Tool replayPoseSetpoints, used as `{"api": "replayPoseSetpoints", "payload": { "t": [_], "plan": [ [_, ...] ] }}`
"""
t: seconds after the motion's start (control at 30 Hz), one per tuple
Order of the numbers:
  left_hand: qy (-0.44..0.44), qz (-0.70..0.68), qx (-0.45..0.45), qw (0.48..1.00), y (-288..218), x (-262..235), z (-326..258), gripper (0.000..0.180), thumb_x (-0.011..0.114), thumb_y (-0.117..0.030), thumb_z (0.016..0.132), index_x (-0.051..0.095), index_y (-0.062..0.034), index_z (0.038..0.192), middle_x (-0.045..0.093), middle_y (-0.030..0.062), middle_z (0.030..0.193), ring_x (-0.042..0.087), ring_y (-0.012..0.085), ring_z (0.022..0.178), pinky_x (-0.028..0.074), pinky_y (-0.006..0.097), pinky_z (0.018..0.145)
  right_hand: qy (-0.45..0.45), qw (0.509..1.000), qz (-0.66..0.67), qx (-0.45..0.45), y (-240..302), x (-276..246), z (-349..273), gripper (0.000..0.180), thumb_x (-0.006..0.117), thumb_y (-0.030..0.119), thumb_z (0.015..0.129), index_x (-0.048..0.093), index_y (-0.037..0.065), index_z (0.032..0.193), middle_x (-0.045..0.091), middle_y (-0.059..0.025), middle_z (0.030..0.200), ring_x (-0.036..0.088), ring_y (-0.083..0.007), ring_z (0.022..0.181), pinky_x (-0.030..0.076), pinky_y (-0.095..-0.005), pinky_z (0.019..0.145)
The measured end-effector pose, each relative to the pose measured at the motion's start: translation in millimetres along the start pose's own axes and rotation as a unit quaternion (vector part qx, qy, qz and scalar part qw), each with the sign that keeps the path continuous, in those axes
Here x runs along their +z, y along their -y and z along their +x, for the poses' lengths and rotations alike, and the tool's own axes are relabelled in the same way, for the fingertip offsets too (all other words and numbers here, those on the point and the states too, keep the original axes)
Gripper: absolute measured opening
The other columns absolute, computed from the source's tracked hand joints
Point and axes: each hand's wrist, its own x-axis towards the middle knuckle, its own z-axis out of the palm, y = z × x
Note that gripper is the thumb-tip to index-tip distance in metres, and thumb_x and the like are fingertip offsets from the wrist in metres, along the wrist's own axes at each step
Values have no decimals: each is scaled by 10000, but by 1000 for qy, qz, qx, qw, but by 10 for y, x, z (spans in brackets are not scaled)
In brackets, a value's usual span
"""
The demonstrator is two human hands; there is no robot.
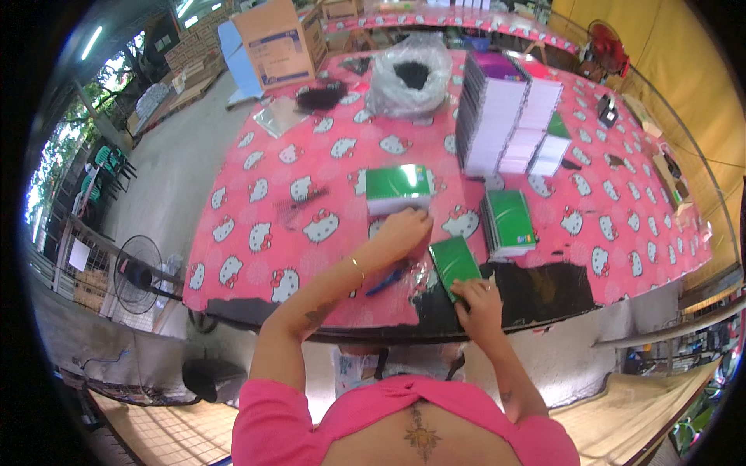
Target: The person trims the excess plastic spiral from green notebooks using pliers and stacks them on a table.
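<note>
My right hand [479, 301] grips the lower right corner of a green-covered notebook [453, 262], which lies tilted near the table's front edge. My left hand [407, 231] is at the front side of a short stack of green notebooks [397, 183]. Its fingers are curled together, and whatever they may hold is too small to make out. To the right stands another stack of green notebooks [510, 221]. Below my left hand lies a slim blue tool [386, 281], beside a crumpled piece of clear plastic [420, 278].
Tall stacks of notebooks [491, 116] stand at the back right. A clear plastic bag [381, 89] with black contents, a cardboard box [276, 46] and a dark heap [321, 96] are farther back. A black comb-like strip [299, 203] lies left on the pink patterned cover [326, 159].
</note>
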Motion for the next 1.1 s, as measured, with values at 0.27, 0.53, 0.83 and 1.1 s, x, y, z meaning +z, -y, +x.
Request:
{"api": "replayPoseSetpoints", "payload": {
  "t": [0.27,0.53,0.83,1.1],
  "plan": [
    [-425,-5,152,892,-387,-1516,848,356,659,-112,877,619,-31,1221,661,149,1003,654,333,882,541,414,748,-60,998,-22,16,122,-158,-12,402,710,8,720,669,96,1109,682,-50,1137,608,-297,1036,459,-427,906],
    [-226,-104,-10,968,310,-1508,1568,657,648,-235,919,392,-50,1496,470,237,1450,484,392,1310,379,474,1094,-215,955,142,145,28,-131,-156,252,647,29,933,643,0,1183,686,-125,1023,660,-201,927,503,-297,852],
    [61,-614,-8,787,-570,-818,274,376,654,-118,961,574,-29,1317,634,40,1120,591,97,1028,493,291,912,-272,854,410,169,39,-529,229,279,603,93,1000,605,-30,1250,667,-74,1103,615,-123,987,484,-284,899],
    [-409,-193,111,885,-1183,-1199,693,245,685,-18,877,671,-18,1122,671,92,929,645,223,786,532,330,732,-355,854,328,190,-248,-792,465,538,606,63,977,407,26,1475,432,-152,1459,450,-211,1303,422,-356,1042]
  ]
}}
